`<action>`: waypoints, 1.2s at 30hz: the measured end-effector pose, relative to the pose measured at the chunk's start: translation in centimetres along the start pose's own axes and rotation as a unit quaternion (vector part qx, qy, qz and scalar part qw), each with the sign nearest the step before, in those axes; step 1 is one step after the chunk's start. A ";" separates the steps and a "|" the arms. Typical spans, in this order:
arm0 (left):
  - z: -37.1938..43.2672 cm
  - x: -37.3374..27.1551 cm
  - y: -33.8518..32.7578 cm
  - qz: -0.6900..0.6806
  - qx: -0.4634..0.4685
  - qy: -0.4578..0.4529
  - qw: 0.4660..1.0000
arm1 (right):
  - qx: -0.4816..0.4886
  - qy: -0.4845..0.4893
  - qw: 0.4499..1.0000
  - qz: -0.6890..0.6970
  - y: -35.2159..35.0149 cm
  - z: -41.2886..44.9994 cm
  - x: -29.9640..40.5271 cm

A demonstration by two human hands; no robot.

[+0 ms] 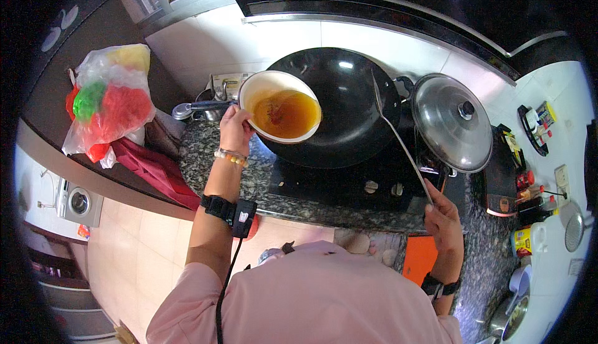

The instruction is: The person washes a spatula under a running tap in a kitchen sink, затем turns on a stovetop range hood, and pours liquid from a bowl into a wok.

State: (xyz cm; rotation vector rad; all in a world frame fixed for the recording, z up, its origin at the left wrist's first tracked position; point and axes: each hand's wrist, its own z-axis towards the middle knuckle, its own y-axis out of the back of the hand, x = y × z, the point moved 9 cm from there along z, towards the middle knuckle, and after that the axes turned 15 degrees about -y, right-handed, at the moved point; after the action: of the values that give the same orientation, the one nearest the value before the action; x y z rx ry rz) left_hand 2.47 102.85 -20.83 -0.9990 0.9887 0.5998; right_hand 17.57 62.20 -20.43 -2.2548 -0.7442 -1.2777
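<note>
My left hand (236, 128) grips the left rim of a white bowl (252, 89), thumb on top. Inside lies amber liquid (292, 110) with a dark reddish patch of sediment. The bowl is held over the left side of a large black wok (355, 105), hiding part of its rim; it looks tilted towards the right. My right hand (441, 213) is closed around the handle end of a long metal wok spatula (402, 140). The spatula's head rests at or close to the wok's right inner wall; contact is hard to tell.
Right of the wok a domed metal lid (451, 119) leans at a slant. Bottles and a yellow-labelled jug (523, 242) line the right counter. Plastic bags (112, 101) hang at the left. A small pot (209, 110) stands behind my left hand. Overhead is a black range hood (373, 5).
</note>
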 end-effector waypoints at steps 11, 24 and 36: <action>0.9 -0.1 0.1 0.035 0.005 -0.008 0.999 | -0.012 -0.001 1.000 0.015 -0.2 0.3 -0.6; 1.6 -1.8 0.5 0.106 0.023 -0.041 0.993 | 0.013 -0.002 1.000 0.024 -0.5 0.3 -1.4; 2.6 -4.4 -1.1 0.186 0.054 -0.102 0.976 | 0.018 -0.018 1.000 0.017 -1.0 0.3 -2.3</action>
State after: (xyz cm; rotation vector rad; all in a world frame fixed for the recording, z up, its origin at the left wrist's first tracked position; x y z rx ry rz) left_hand 2.34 104.73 -15.98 -0.6434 1.0204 0.9300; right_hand 16.16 62.57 -22.44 -2.2570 -0.7331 -1.2029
